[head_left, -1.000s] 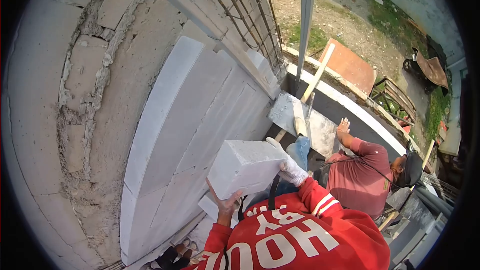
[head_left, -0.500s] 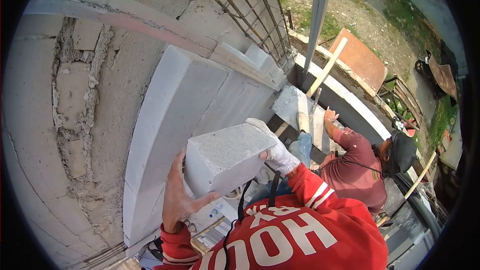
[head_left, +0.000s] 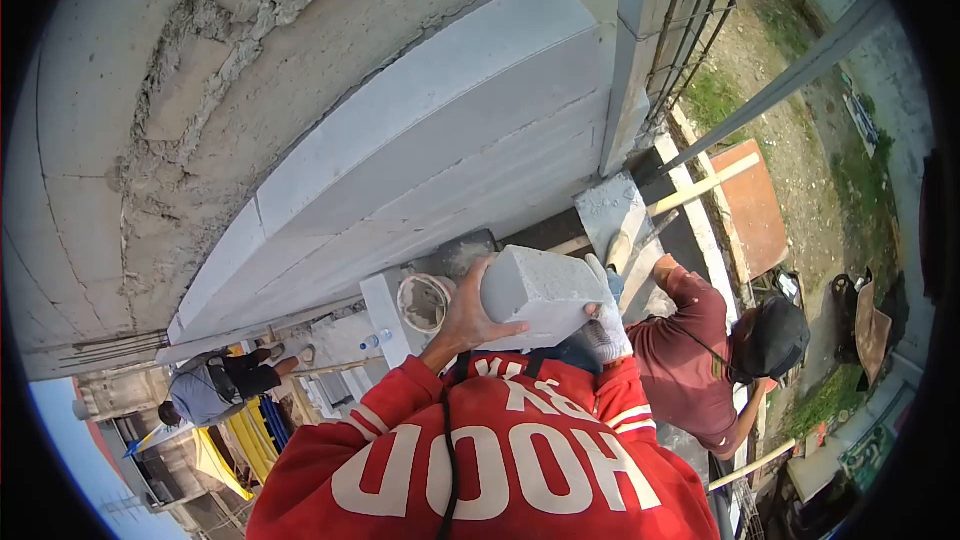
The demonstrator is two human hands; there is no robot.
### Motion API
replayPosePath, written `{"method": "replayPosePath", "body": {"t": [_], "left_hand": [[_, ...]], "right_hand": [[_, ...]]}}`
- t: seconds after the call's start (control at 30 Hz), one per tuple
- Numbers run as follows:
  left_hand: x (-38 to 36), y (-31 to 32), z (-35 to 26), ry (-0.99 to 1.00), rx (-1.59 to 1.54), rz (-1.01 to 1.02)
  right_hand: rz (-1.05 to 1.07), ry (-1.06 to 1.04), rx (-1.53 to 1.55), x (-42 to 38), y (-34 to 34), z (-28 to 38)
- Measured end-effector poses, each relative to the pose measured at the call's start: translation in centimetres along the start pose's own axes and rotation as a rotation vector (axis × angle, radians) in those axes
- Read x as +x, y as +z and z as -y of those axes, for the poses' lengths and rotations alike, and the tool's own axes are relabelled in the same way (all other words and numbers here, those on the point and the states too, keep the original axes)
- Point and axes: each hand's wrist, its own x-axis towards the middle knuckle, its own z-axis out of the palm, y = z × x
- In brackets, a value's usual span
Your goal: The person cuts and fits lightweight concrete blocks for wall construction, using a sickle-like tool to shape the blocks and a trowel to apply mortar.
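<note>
A pale grey concrete block (head_left: 548, 285) is held in front of my chest between both hands. My left hand (head_left: 464, 312) is bare and grips the block's left end, thumb along its lower face. My right hand (head_left: 606, 322), in a whitish knit glove, clasps the opposite end, with part of the fingers hidden behind the block. Beyond the block rises a wall of smooth pale blocks (head_left: 430, 155). A mortar-smeared bucket (head_left: 424, 302) stands just left of my left hand.
To my right, close by, is a co-worker in a maroon shirt (head_left: 685, 365). Another person (head_left: 215, 385) is lower left. A wooden pole (head_left: 705, 185) lies near a dusty board (head_left: 612, 210). Steel rebar (head_left: 705, 20) stands beside a post. A plastic bottle (head_left: 376, 339) lies near the bucket.
My view has swung, bringing the bucket and the second person into sight. The block, still in both hands, appears nearer my chest and more to the right. The co-worker's head has lowered in view.
</note>
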Motion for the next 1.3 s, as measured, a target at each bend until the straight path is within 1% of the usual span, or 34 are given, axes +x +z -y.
{"method": "replayPosePath", "body": {"t": [0.03, 0.07, 0.1, 0.13, 0.17, 0.2, 0.27, 0.3, 0.33, 0.37, 0.4, 0.43, 0.47, 0.5, 0.53, 0.57, 0.6, 0.63, 0.7, 0.73, 0.8, 0.87, 0.93, 1.0, 1.1, 1.13, 1.17, 1.2, 1.23, 1.3], "left_hand": [[-0.7, 0.2, 0.0, -0.03, -0.018, -0.067], [-1.4, 0.3, -0.1, 0.029, 0.042, -0.092], [-2.0, 0.1, -0.2, 0.087, 0.108, -0.112], [-2.5, -0.2, -0.4, 0.067, 0.099, -0.168], [-3.0, -0.4, -0.6, 0.066, 0.179, -0.147], [-3.7, -0.6, -0.6, 0.069, 0.257, -0.11], [-5.0, -0.9, 0.1, 0.078, 0.275, -0.147], [-5.6, -1.1, 0.9, 0.084, 0.266, -0.19], [-6.1, -1.3, 1.5, 0.102, 0.258, -0.217], [-6.7, -1.8, 1.2, 0.13, 0.255, -0.267], [-7.2, -2.2, 1.1, 0.187, 0.244, -0.219], [-7.8, -2.5, 1.1, 0.197, 0.226, -0.267], [-8.0, -3.0, 1.0, 0.2, 0.208, -0.316], [-8.1, -3.6, 0.8, 0.241, 0.2, -0.273], [-8.3, -4.1, 0.6, 0.214, 0.235, -0.256], [-8.4, -4.8, 0.2, 0.18, 0.277, -0.245], [-8.2, -5.7, -0.6, 0.201, 0.288, -0.215], [-7.7, -6.6, -1.5, 0.237, 0.3, -0.222], [-6.6, -8.3, -2.5, 0.328, 0.357, -0.224], [-6.0, -9.0, -3.2, 0.346, 0.369, -0.201], [-4.6, -10.6, -5.3, 0.365, 0.257, -0.218], [-3.1, -13.0, -9.0, 0.374, 0.257, -0.182], [-1.7, -15.3, -13.5, 0.395, 0.182, -0.152], [-0.2, -18.0, -17.5, 0.438, 0.172, -0.202], [2.3, -21.8, -24.4, 0.44, 0.266, -0.321], [3.3, -23.3, -25.7, 0.432, 0.303, -0.378], [4.9, -26.1, -25.7, 0.434, 0.304, -0.444], [6.6, -28.1, -25.9, 0.44, 0.302, -0.512], [8.4, -27.7, -27.1, 0.444, 0.31, -0.507], [11.9, -26.9, -30.0, 0.537, 0.353, -0.504]], "right_hand": [[-0.004, -0.006, -0.055, -0.1, -0.2, -0.4], [0.039, -0.03, -0.165, 0.0, -1.1, -0.5], [0.028, -0.026, -0.27, -0.1, -2.5, -0.4], [0.013, -0.038, -0.372, -0.1, -3.5, -0.3], [-0.024, -0.05, -0.411, -0.3, -3.3, -0.1], [-0.009, -0.071, -0.533, -0.6, -3.5, 0.2], [-0.001, 0.023, -0.649, -1.3, -3.1, 0.9], [-0.021, 0.093, -0.644, -1.6, -2.0, 1.1], [-0.058, 0.152, -0.627, -2.0, -0.9, 1.1], [-0.043, 0.158, -0.566, -2.2, -1.3, 0.2], [-0.03, 0.199, -0.51, -2.0, -0.8, -0.6], [-0.071, 0.243, -0.491, -2.1, 0.7, -1.2], [-0.012, 0.256, -0.404, -2.3, 1.4, -1.9], [0.029, 0.266, -0.357, -2.7, 3.8, -1.7], [0.118, 0.277, -0.199, -2.2, 2.4, -3.3], [0.151, 0.195, -0.207, -2.4, 3.4, -3.9], [0.188, 0.114, -0.211, -2.4, 4.9, -4.0], [0.174, 0.087, -0.191, -2.4, 5.8, -3.7], [0.182, 0.072, -0.053, -2.5, 6.8, -2.7], [0.172, 0.048, -0.034, -2.4, 6.7, -2.2], [0.306, 0.054, 0.068, -1.4, 6.2, -1.2], [0.299, 0.034, 0.153, 0.0, 4.0, -1.6], [0.108, 0.073, 0.038, 0.8, 2.5, -0.9], [-0.062, 0.059, -0.007, 1.4, 1.5, 1.1], [-0.169, -0.069, 0.014, 3.1, -0.8, 3.4], [-0.204, -0.095, 0.006, 4.0, -1.6, 4.2], [-0.247, -0.128, 0.023, 4.8, -1.7, 5.0], [-0.247, -0.128, 0.032, 5.5, -2.1, 5.7], [-0.279, -0.157, -0.005, 6.1, -2.5, 6.4], [-0.327, -0.193, -0.044, 6.7, -2.9, 7.6]]}}
